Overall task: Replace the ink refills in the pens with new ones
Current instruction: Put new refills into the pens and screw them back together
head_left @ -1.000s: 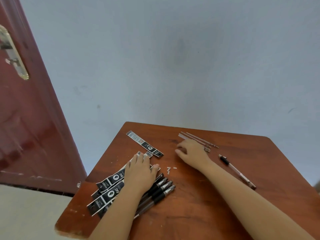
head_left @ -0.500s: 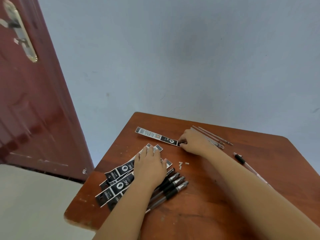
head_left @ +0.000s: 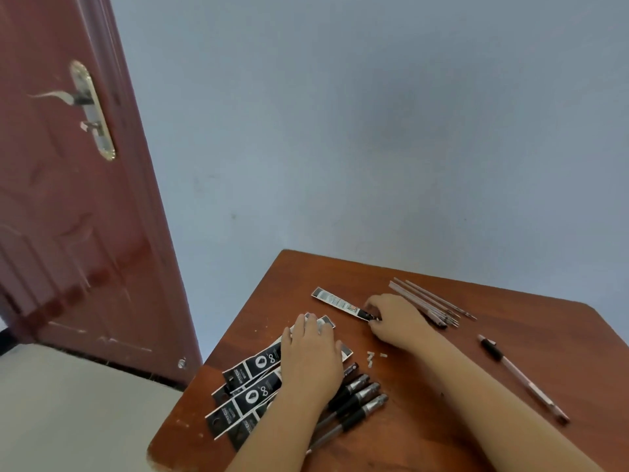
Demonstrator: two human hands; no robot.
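Brown wooden table [head_left: 425, 434] carries a fan of black refill packs [head_left: 250, 386] at eight o'clock, black-grip pens [head_left: 354, 400] just beside them. One pack [head_left: 335, 301] lies at twelve, loose refills [head_left: 429, 301] at one, a lone pen [head_left: 520, 376] at three, white scraps [head_left: 372, 356] near the centre

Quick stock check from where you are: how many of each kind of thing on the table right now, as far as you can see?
Refill packets, one apart pinched by the right hand, the rest in a pile under the left hand: at least 4
Black-grip pens by the pile: 4
Pen lying alone on the right: 1
Loose refills, bundled: about 5, hard to separate
Small white bits: about 3
Total: roughly 17
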